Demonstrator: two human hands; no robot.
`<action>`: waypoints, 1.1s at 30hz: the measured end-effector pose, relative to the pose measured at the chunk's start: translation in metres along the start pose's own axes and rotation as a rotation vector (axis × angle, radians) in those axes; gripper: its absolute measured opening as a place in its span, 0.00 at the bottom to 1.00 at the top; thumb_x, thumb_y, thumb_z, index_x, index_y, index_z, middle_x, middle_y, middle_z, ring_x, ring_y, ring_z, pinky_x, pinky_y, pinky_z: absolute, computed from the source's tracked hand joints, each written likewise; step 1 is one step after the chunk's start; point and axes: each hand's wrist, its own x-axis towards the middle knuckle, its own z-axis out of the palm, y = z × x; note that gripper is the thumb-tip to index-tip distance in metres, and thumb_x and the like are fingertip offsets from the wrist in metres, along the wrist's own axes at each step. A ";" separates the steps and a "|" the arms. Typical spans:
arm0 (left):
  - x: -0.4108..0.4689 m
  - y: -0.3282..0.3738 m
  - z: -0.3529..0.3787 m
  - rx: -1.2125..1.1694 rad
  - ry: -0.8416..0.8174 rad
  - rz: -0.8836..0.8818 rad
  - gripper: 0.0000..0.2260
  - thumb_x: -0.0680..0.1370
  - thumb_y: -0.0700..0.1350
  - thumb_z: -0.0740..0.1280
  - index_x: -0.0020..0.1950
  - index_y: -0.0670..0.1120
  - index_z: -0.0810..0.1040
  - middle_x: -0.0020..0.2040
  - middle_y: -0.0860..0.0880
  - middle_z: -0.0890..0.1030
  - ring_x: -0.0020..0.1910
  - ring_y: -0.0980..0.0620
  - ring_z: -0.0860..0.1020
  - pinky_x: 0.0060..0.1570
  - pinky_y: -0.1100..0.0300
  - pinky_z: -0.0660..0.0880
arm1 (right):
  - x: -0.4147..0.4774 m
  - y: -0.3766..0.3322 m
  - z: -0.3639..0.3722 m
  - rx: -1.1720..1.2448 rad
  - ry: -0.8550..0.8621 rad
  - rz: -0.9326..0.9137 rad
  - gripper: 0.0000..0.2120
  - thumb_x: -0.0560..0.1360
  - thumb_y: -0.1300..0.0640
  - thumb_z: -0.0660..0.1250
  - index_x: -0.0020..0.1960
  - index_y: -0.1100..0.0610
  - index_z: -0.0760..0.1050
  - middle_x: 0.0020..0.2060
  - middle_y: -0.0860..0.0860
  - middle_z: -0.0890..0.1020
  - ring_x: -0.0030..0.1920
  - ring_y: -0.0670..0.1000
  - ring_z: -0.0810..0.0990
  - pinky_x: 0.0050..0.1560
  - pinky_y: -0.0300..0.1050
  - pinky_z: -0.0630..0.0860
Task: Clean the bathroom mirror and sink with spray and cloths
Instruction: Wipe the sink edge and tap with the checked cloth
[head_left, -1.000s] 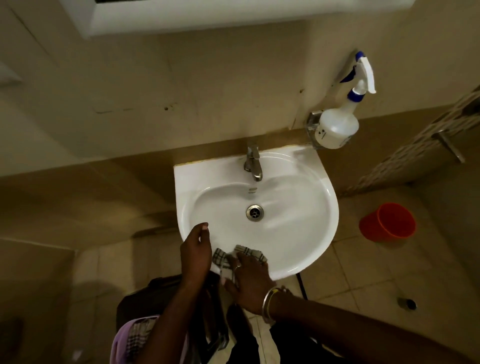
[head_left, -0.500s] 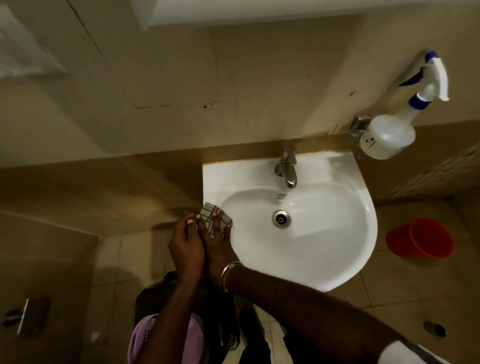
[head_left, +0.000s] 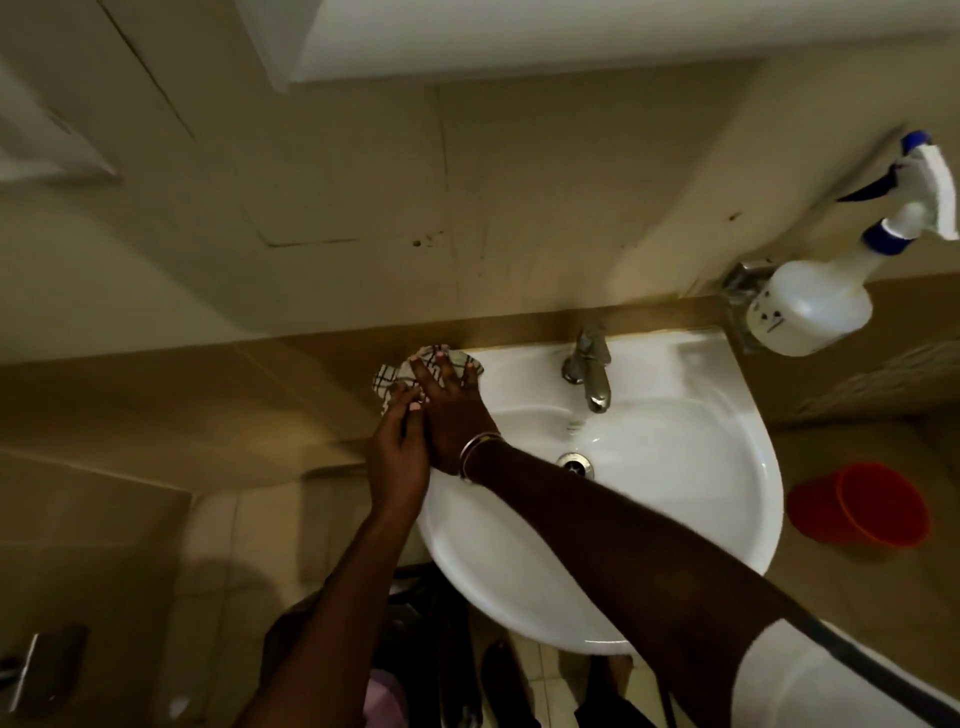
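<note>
The checked cloth (head_left: 387, 376) is pressed onto the back left corner of the white sink (head_left: 675, 364), left of the tap (head_left: 589, 371), by the right hand (head_left: 452, 410), whose fingers are spread flat over it. The left hand (head_left: 397, 457) is laid just beside it, fingertips at the cloth's near edge; whether the cloth is pinched there cannot be told. The spray bottle (head_left: 815, 306) is kept in a wall holder beyond the sink's right corner. A red bucket (head_left: 857, 506) is seen on the floor.
</note>
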 end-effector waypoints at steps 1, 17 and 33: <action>0.000 0.003 0.003 0.002 -0.010 0.013 0.14 0.85 0.44 0.61 0.68 0.54 0.78 0.72 0.50 0.76 0.72 0.54 0.72 0.73 0.49 0.71 | -0.002 0.006 0.000 -0.006 0.009 -0.014 0.32 0.81 0.44 0.58 0.82 0.50 0.57 0.83 0.55 0.50 0.82 0.65 0.42 0.76 0.73 0.40; -0.020 0.031 0.076 0.055 -0.253 -0.001 0.15 0.85 0.42 0.60 0.72 0.47 0.77 0.63 0.57 0.76 0.63 0.60 0.73 0.49 0.84 0.68 | -0.061 0.087 -0.002 0.036 0.141 0.224 0.30 0.81 0.48 0.51 0.82 0.52 0.58 0.82 0.58 0.56 0.81 0.68 0.48 0.77 0.67 0.33; -0.075 0.007 0.089 0.118 -0.284 -0.114 0.13 0.85 0.50 0.61 0.68 0.54 0.80 0.59 0.59 0.81 0.54 0.69 0.76 0.47 0.79 0.67 | -0.156 0.214 -0.028 -0.243 0.029 -0.284 0.27 0.73 0.66 0.64 0.71 0.52 0.76 0.76 0.56 0.71 0.77 0.66 0.61 0.76 0.58 0.62</action>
